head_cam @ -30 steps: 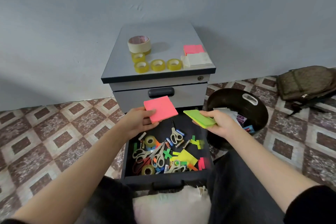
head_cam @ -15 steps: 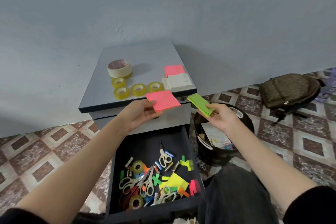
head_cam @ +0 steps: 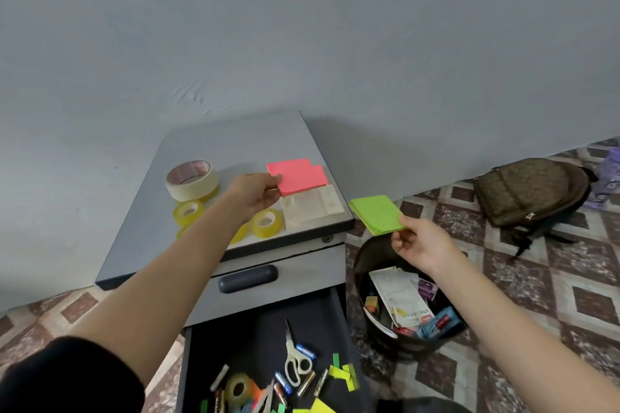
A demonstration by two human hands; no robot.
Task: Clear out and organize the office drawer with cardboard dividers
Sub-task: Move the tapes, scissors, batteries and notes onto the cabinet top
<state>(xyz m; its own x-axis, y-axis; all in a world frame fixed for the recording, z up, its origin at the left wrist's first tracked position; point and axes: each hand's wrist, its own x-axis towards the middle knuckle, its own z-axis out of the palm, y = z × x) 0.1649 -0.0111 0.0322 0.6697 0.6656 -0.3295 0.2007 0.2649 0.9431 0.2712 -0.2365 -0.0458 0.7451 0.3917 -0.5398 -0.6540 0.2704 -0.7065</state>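
left hand: fingers and thumb pinch pink pad by its near edge, over cabinet, beside white pad
right hand: thumb and fingers pinch green pad by a corner, above bin
drawer: open; scissors, batteries loose inside
tape rolls: on cabinet, partly behind left forearm

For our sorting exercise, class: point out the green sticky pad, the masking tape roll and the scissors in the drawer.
green sticky pad [head_cam: 375, 213], head view, middle of top sheet.
masking tape roll [head_cam: 196, 189], head view, outer side wall.
scissors [head_cam: 291, 354], head view, white handles below pivot.
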